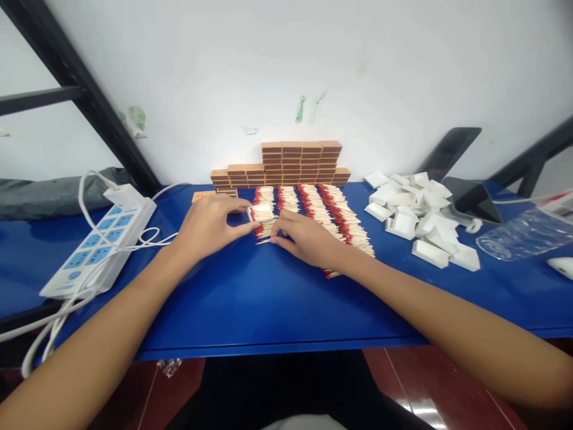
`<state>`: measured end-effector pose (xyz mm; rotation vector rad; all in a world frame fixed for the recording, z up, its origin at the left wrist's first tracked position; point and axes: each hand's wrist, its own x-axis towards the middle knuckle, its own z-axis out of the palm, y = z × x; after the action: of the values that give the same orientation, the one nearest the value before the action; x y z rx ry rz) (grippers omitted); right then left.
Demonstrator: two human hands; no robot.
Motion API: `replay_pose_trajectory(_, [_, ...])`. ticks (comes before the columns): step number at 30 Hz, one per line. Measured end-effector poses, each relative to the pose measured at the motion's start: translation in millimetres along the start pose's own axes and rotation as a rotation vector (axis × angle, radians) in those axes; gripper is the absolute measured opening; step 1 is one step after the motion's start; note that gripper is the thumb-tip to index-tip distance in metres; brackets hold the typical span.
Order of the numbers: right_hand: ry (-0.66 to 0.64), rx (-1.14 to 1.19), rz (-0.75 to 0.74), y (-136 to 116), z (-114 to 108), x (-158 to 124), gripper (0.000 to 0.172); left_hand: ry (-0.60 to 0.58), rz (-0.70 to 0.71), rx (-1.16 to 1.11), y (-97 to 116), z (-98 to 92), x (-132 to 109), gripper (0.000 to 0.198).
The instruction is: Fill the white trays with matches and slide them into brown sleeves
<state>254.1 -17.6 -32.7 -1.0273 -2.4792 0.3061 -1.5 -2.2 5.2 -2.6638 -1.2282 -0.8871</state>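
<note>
My left hand [210,226] grips a small white matchbox tray [260,212] filled with red-tipped matches, just above the blue table [250,304]. My right hand [308,239] rests beside it with fingers curled, its fingertips pinching at matches by the tray's near end. Rows of red-tipped matches [329,210] lie spread on the table behind and under my right hand. A stack of brown matchbox sleeves [295,162] stands against the wall behind them.
A heap of empty white trays [416,218] lies to the right. A white and blue power strip [101,245] with cables sits at the left. A clear plastic bag [528,233] and a dark stand [470,200] are at the far right.
</note>
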Motion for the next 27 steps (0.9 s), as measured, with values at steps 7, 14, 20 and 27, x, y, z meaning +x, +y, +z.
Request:
replay_pose_trajectory(7, [0.001, -0.007, -0.003, -1, -9, -3, 0.009, -0.018, 0.015, -0.012, -2, 0.9, 0, 0.026])
replay_pose_trajectory(14, [0.210, -0.113, 0.030, 2, -25, -3, 0.008, -0.053, 0.050, -0.061, 7, 3.0, -3, 0.031])
replay_pose_trajectory(20, [0.150, -0.101, -0.013, 3, -19, -2, 0.005, -0.044, 0.093, -0.145, 13, 6.3, -5, 0.034])
replay_pose_trajectory(27, [0.141, -0.037, 0.039, 1, -20, -3, 0.007, -0.034, 0.117, -0.136, 14, 6.2, -6, 0.034])
